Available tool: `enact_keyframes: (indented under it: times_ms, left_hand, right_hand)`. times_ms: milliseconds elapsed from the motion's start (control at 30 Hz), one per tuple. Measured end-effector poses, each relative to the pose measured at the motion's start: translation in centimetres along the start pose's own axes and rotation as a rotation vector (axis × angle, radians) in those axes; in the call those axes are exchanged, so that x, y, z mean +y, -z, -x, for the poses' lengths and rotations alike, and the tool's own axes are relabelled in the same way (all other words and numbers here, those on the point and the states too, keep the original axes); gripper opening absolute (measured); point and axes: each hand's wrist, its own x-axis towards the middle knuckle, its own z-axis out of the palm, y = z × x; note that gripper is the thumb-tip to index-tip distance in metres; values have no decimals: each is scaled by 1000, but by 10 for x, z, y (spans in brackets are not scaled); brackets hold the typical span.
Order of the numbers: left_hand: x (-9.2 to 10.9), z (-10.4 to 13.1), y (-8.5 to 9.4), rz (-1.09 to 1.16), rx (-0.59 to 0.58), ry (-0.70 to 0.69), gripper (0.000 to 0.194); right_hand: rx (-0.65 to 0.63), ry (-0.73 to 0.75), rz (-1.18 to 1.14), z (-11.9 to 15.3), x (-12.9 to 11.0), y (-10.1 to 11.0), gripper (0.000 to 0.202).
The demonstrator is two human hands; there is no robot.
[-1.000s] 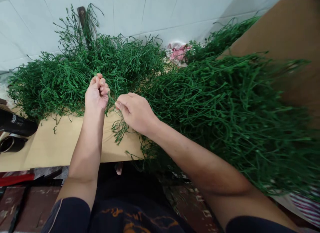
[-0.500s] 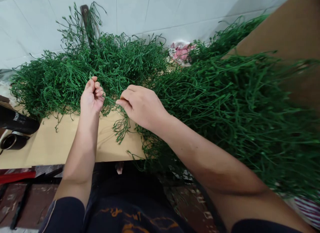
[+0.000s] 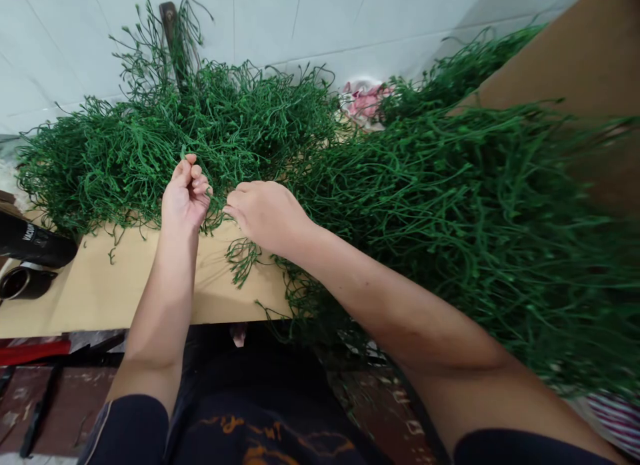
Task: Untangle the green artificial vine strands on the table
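Note:
Thin green stems with small knobbed tips lie tangled in a long pile (image 3: 110,152) along the wall and in a larger heap (image 3: 450,205) to the right. My left hand (image 3: 186,192) is palm up in front of the left pile. Its thumb and forefinger pinch a green stem, with only a bit showing at the fingertips. Just to its right, my right hand (image 3: 270,215) is back up, with fingers drawn together; whatever is in them is hidden. A small loose cluster of stems (image 3: 243,260) lies below the right hand on the tan board (image 3: 130,278).
A black cylinder with lettering (image 3: 37,242) and a dark cup (image 3: 25,282) stand at the left edge. A dark upright bar (image 3: 173,42) rises behind the left pile. Pink and white cloth (image 3: 364,102) sits by the wall. A brown cardboard panel (image 3: 565,65) slants at the right.
My right hand has moved slightly left and down, closer to my left hand. The left hand keeps its pinch in nearly the same place.

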Motion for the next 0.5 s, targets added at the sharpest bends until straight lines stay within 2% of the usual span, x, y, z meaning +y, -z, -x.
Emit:
enact_keyframes:
  times_ms: [133, 233, 333, 433, 500]
  left_hand:
    - [-2, 2, -1, -16, -8, 20, 34]
    - [-5, 2, -2, -38, -7, 24, 33]
    - [-2, -5, 0, -55, 1, -5, 30]
    - [13, -15, 8, 15, 158, -115, 32]
    - [25, -19, 16, 73, 257, -165, 35]
  right_hand:
    - [-33, 21, -6, 0, 3, 1, 26]
    - [-31, 101, -37, -2, 5, -1, 27]
    - [-45, 183, -104, 3, -4, -1, 28]
    - [-152, 487, -251, 22, -22, 6, 18]
    - [-168, 672, -340, 37, -26, 15, 14]
